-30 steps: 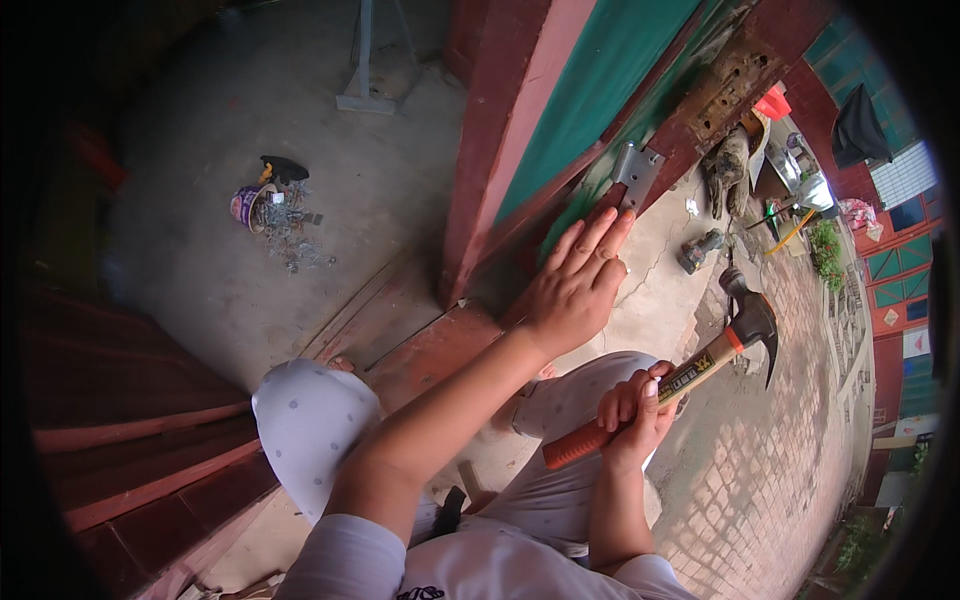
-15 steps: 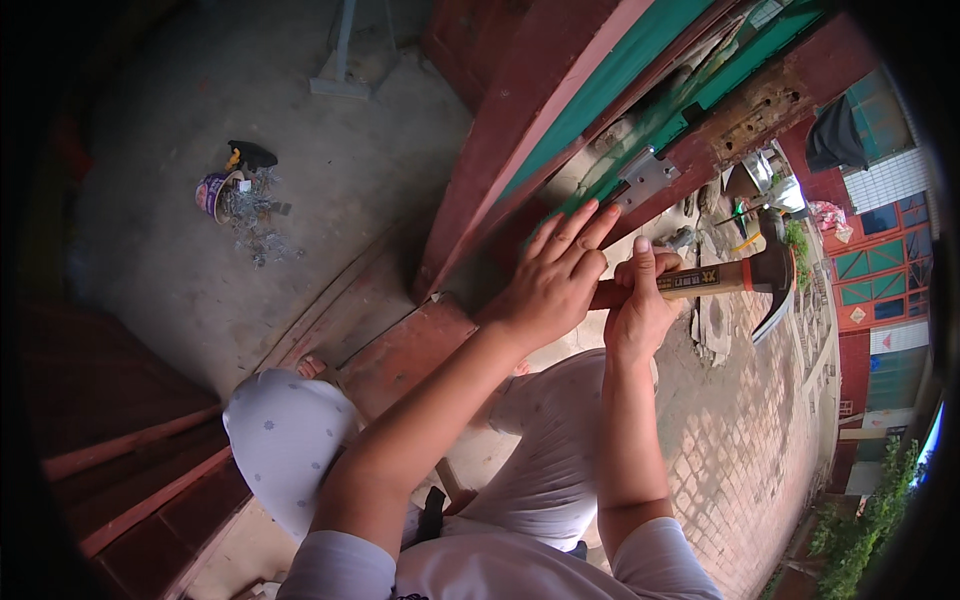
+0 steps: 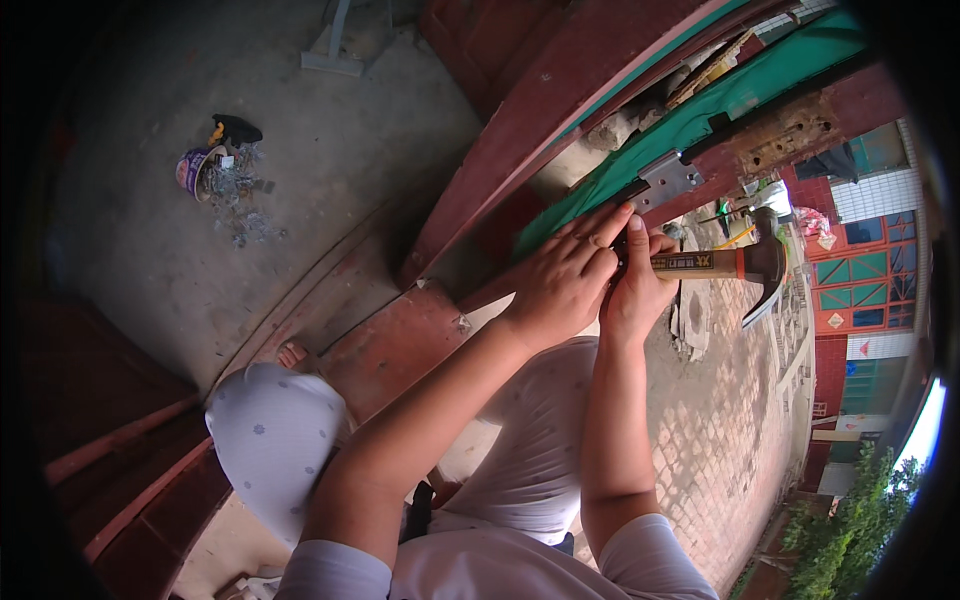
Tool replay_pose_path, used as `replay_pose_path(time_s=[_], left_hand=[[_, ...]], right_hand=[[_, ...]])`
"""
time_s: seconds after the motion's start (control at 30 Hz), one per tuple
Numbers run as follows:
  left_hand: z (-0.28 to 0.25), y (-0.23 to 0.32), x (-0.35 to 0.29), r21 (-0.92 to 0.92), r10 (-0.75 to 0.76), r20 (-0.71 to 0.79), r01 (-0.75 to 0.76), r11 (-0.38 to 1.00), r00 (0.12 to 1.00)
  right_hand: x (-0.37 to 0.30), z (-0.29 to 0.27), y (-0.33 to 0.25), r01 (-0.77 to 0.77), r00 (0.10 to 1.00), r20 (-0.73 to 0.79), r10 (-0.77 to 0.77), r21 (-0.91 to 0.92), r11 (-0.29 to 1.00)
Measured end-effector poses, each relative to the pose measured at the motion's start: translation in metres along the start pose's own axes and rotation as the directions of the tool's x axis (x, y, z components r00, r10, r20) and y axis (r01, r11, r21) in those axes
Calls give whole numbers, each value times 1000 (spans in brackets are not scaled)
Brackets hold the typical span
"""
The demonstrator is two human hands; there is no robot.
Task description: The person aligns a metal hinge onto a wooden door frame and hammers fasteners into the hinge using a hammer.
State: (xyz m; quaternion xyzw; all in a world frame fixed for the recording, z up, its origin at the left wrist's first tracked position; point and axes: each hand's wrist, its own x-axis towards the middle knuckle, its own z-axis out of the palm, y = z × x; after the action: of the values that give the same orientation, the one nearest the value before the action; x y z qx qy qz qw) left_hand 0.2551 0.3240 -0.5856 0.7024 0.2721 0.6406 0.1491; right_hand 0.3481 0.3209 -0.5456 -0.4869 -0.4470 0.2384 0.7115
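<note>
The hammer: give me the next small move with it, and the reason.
I'd ease the right hand and its hammer slightly away from the left hand. The two hands look crowded together beside the metal plate, and the hammer's head sits out to the right of it, so there seems little room to swing.

Right fingers (image 3: 637, 238) around a claw hammer (image 3: 722, 264) (wooden-handled), left fingers (image 3: 612, 224) beside a metal plate (image 3: 671, 179), tipped purple tub (image 3: 188, 174).
</note>
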Motion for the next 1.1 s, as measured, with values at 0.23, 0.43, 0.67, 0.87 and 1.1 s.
replay_pose_path(time_s=[0.23,0.43,0.67,0.87,1.1], left_hand=[[-5,6,1,-193,-153,-156,122,974,976],[-2,7,12,-583,-532,-162,354,731,831],[5,6,21,-830,-689,17,395,394,724],[7,4,20,-799,-697,31,436,413,716],[3,-4,21,-385,-404,-216,302,872,889]], right_hand=[[0,-2,-1,-100,994,-49,98,-51,994],[0,-2,1,-119,993,-36,116,-93,989],[-3,2,-5,-122,992,-42,117,-132,984],[-4,1,-5,-136,991,-41,131,-143,980],[-3,1,-5,-150,989,-31,147,-126,981]])
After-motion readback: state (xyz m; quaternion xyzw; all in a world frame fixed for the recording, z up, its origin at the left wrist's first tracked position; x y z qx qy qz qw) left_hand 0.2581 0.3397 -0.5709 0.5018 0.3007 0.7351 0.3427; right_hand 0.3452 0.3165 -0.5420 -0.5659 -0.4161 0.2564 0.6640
